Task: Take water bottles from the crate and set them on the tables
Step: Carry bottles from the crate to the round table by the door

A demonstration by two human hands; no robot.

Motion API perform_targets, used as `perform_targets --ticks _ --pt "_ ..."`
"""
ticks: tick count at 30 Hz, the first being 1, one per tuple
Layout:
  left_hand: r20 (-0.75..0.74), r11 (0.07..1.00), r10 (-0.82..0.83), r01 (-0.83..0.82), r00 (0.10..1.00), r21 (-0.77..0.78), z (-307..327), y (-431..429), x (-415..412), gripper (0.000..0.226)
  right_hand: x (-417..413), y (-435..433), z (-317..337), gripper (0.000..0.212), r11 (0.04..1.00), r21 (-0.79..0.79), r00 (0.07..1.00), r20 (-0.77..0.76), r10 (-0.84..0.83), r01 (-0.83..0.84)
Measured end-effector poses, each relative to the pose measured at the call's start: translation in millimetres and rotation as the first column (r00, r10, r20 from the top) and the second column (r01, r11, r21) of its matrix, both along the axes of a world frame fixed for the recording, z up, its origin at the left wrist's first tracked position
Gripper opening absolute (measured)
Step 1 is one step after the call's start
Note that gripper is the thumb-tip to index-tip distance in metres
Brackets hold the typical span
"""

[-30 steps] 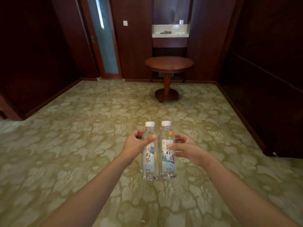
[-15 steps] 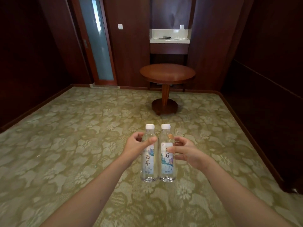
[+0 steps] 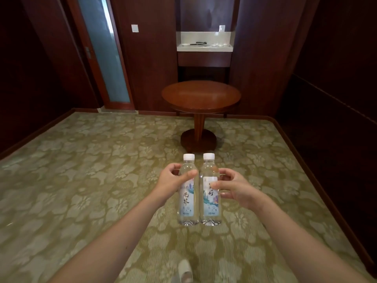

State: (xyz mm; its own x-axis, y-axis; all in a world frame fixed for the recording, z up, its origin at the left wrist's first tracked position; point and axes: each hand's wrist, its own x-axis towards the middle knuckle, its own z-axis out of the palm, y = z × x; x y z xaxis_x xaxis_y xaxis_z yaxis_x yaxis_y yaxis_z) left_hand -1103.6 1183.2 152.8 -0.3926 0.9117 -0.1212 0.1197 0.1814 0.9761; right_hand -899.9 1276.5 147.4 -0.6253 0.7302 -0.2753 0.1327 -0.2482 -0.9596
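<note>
Carpet (image 3: 81, 180), round table (image 3: 201, 94) ahead; left hand (image 3: 173, 180) grips left bottle (image 3: 188, 201); right hand (image 3: 234, 187) grips right bottle (image 3: 210, 203)

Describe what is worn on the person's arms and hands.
Nothing is worn: the left hand and right hand show no gloves, rings or watch. The left forearm and right forearm are uncovered to the picture's edge, no sleeves in view.

Worn on the head, one wide-angle view; facing forward and downward across the carpet (image 3: 81, 180) toward the round table (image 3: 201, 94), standing well off.
</note>
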Motion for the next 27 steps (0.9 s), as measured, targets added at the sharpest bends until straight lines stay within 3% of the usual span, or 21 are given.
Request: perform_targets --ticks 8,17,23,27 --pt "-0.018 0.998 -0.052 0.053 0.998 0.022 3 197 -64 0.072 -59 184 7 0.050 0.997 0.035 0.998 0.021 -0.064 0.063" --pt "-0.008 0.996 -0.089 0.090 0.996 0.025 11 381 -131 0.059 -120 361 17 0.053 0.996 0.041 0.997 0.008 -0.078 0.078" --pt "-0.035 0.999 -0.043 0.044 0.998 0.024 7 509 -183 0.073 -176 500 10 0.059 0.999 0.028 0.999 -0.018 -0.029 0.030" --pt "-0.042 1.000 -0.009 0.010 0.999 0.024 14 602 -216 0.067 -214 604 12 0.059 0.999 0.035 1.000 -0.011 -0.003 0.003"
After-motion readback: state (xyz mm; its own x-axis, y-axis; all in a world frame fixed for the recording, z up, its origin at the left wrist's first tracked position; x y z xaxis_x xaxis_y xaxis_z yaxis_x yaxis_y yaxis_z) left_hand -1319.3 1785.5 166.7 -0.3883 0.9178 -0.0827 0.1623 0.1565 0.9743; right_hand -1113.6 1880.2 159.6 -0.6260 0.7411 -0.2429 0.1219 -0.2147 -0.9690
